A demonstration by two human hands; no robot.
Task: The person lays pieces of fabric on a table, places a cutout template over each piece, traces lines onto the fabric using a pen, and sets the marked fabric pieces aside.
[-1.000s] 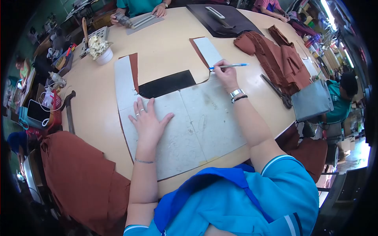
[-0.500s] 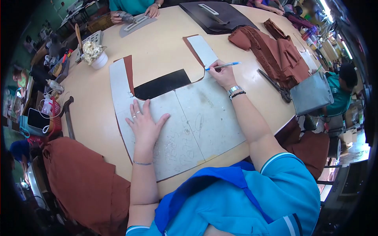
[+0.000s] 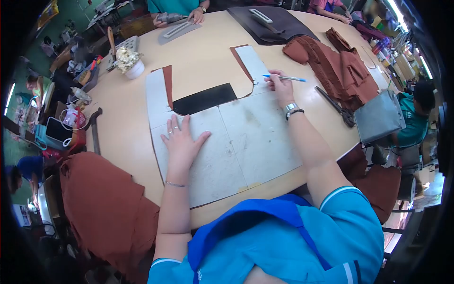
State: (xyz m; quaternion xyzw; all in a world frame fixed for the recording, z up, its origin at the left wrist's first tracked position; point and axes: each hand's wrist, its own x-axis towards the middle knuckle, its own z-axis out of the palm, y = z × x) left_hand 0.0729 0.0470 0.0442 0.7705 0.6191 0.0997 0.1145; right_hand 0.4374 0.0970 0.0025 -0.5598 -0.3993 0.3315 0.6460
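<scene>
My left hand (image 3: 183, 144) lies flat with fingers spread on a large pale grey U-shaped template (image 3: 257, 137), near its left arm. Reddish-brown material (image 3: 168, 84) shows from under the template's edges. A pen (image 3: 294, 78) with blue ends is held in the fingers of my right hand (image 3: 282, 91), at the outer edge of the template's right arm. The pen lies nearly level, and I cannot tell whether it touches anything. Between the template's arms lies a black piece (image 3: 203, 100).
Scissors (image 3: 335, 105) and folded brown material (image 3: 343, 71) lie to the right, beside a grey box-like object (image 3: 380, 117). At left are a hammer (image 3: 95, 130), a white pot (image 3: 135, 70) and draped brown material (image 3: 106, 203). Across the table, a co-worker's hands (image 3: 196, 15) hold a tool.
My right hand has left the inner corner of the template's right arm for its outer edge. The pen's blue end has swung from right to left. My left hand stays flat.
</scene>
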